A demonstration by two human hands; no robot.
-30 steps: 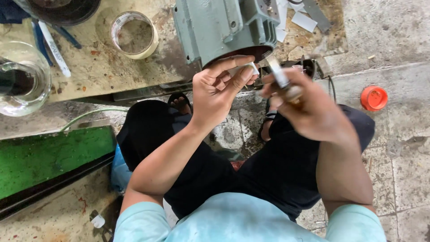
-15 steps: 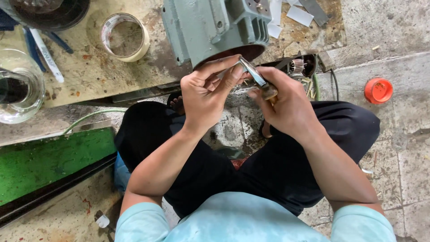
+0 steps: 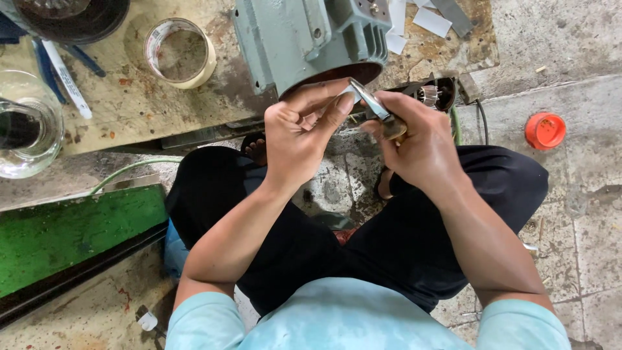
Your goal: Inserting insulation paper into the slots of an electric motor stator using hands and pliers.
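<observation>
**A:** What are your hands doing?

**B:** Your right hand (image 3: 424,146) is curled tight around a small knife (image 3: 374,109). Its brown handle sits in your fist and the shiny blade sticks up and to the left. Your left hand (image 3: 304,133) is half closed. Its thumb and first finger pinch together right at the blade's tip. There may be a tiny thing between them, but you can't tell what it is.

**A:** Where is the knife?

**B:** It is up in the air between your two hands, above your knees, just in front of the big grey-green motor (image 3: 304,39). Your fingers almost touch the motor's round dark opening.

**A:** What is under your hands?

**B:** Your legs in black trousers (image 3: 414,240). You sit low, with your knees wide apart, and your light blue shirt (image 3: 350,321) shows at the bottom. A bare foot peeks out by the left wrist.

**A:** And around the motor?

**B:** The motor lies on a dirty board (image 3: 129,104). To its left sits a roll of tape (image 3: 180,52). Further left is a clear glass jar (image 3: 26,126) and a white pen (image 3: 68,78). White paper strips (image 3: 431,21) lie to the right of the motor.

**A:** Anything on the floor?

**B:** An orange cap (image 3: 545,129) lies on the stone floor, well to your right. A green board (image 3: 71,236) lies to your left.
</observation>
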